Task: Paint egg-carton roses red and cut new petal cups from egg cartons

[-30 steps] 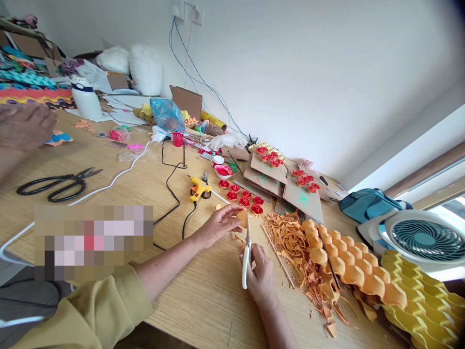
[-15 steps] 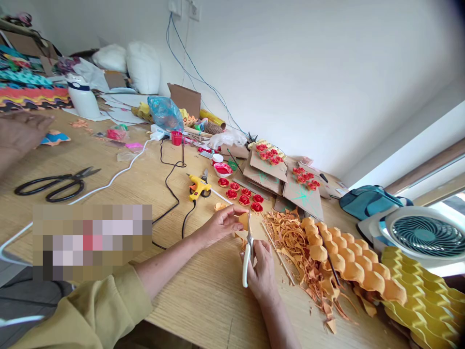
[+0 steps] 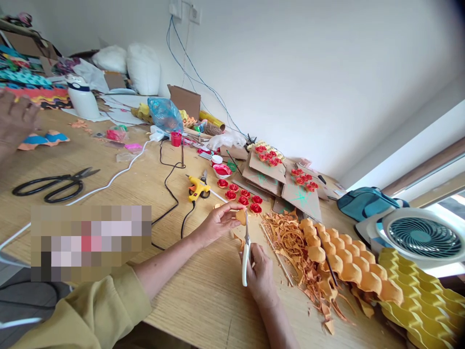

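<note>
My left hand [image 3: 218, 222] pinches a small orange cardboard piece [image 3: 240, 216] above the wooden table [image 3: 203, 300]. My right hand [image 3: 259, 274] grips white-handled scissors [image 3: 246, 252] whose blades point up into that piece. Orange trimmings [image 3: 290, 242] lie in a heap just right of both hands. Several red paper roses [image 3: 242, 196] sit on the table just beyond my left hand.
Orange egg trays [image 3: 356, 266] and yellow ones [image 3: 425, 295] lie at the right, by a white fan [image 3: 417, 237]. A yellow glue gun [image 3: 198, 186] with a black cord, black scissors [image 3: 51, 184], cardboard with roses [image 3: 269, 165] and another person's hand [image 3: 14, 121] at far left.
The scissor blades have shifted slightly on the orange piece. The other person's hand at far left has lifted away, uncovering blue and orange paper shapes.
</note>
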Available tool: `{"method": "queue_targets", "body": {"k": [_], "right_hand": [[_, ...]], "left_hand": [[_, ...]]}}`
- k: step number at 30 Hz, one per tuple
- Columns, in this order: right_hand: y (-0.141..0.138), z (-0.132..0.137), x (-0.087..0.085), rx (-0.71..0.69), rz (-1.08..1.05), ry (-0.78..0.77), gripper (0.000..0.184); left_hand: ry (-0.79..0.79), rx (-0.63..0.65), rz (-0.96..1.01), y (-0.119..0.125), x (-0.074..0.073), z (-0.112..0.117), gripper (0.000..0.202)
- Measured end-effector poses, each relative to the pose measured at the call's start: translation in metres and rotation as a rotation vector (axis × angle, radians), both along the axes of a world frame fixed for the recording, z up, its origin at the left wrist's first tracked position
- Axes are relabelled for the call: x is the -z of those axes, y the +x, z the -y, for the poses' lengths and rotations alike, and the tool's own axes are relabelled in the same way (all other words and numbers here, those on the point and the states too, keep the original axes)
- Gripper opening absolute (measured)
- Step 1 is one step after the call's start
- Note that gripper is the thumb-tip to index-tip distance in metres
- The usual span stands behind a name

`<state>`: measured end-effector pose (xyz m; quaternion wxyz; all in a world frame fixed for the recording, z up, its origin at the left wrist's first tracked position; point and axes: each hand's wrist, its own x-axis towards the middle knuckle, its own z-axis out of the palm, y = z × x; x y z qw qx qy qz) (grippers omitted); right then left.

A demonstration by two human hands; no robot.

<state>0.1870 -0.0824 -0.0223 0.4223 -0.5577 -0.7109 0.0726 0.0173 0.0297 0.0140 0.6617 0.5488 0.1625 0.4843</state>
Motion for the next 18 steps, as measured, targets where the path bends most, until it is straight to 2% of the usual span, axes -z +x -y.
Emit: {"method": "queue_targets", "body": {"k": [6, 13, 18], "right_hand": [[-0.0017, -0.0010, 0.0027, 0.026, -0.016, 0.008, 0.028], [0.0004, -0.0022, 0.0013, 0.084, -0.046, 0.032, 0.028], [0.0021, -0.0012, -0.0008, 0.062, -0.057, 0.048, 0.020]], "left_hand": [[-0.087, -0.004, 0.025, -0.0018, 0.0000, -0.0004, 0.048], [-0.369, 0.164, 0.171, -0.0023, 0.0042, -0.0001, 0.048], [-0.460, 0.261, 0.222, -0.0042, 0.0024, -0.0026, 0.045]]}}
